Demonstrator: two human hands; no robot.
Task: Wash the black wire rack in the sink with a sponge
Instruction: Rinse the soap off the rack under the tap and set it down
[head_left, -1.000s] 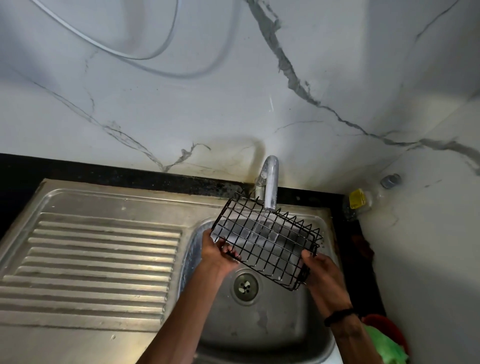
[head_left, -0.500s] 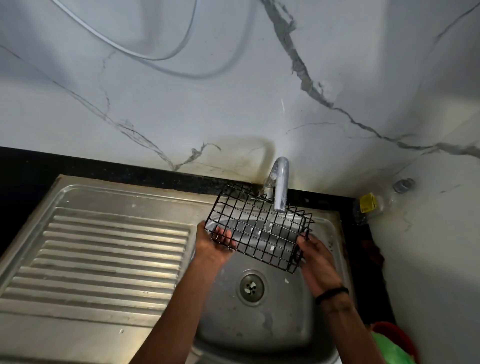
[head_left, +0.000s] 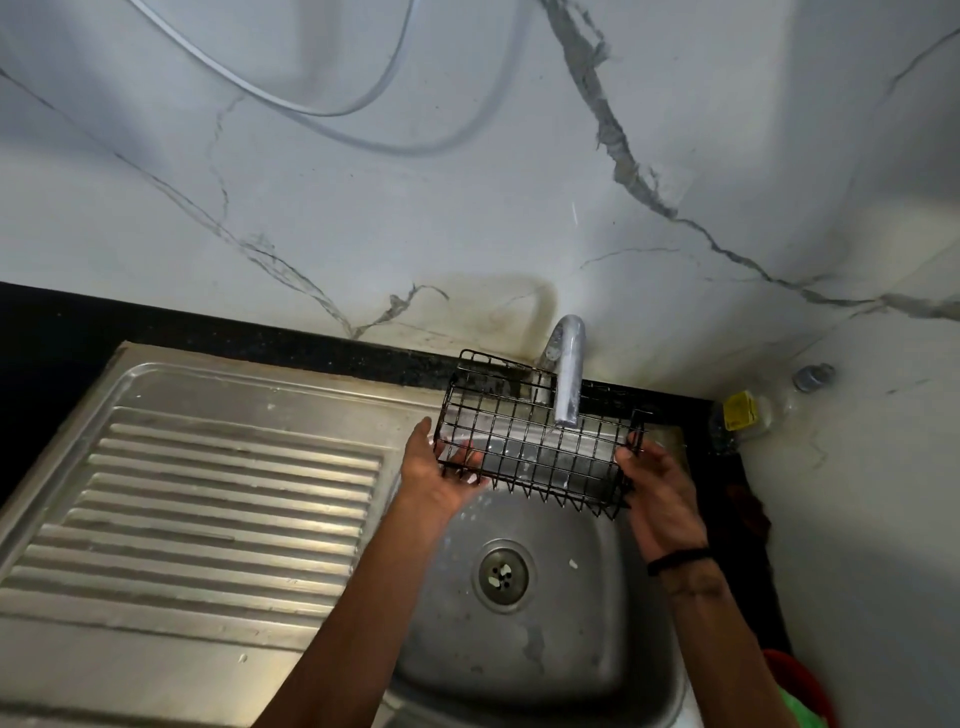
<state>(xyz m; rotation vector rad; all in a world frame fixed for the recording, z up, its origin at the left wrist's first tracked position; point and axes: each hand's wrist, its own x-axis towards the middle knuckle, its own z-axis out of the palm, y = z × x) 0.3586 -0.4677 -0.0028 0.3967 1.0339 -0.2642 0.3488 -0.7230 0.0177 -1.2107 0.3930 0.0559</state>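
Observation:
A black wire rack (head_left: 535, 441), shaped like a shallow basket, is held above the steel sink basin (head_left: 545, 649), right under the tap spout (head_left: 567, 374). My left hand (head_left: 439, 475) grips its left end from below and my right hand (head_left: 660, 488) grips its right end. The rack sits nearly level, with its open side up. Pale specks cling to the wires. No sponge is in view. I cannot tell whether water runs from the tap.
A ribbed steel drainboard (head_left: 208, 509) lies to the left of the basin, with the drain (head_left: 503, 571) below the rack. A clear bottle with a yellow label (head_left: 748, 410) stands in the back right corner. A red and green item (head_left: 800, 696) sits at the lower right. A marble wall rises behind.
The rack has gone from tilted down to the right to nearly level, and both hands have raised it closer under the tap spout.

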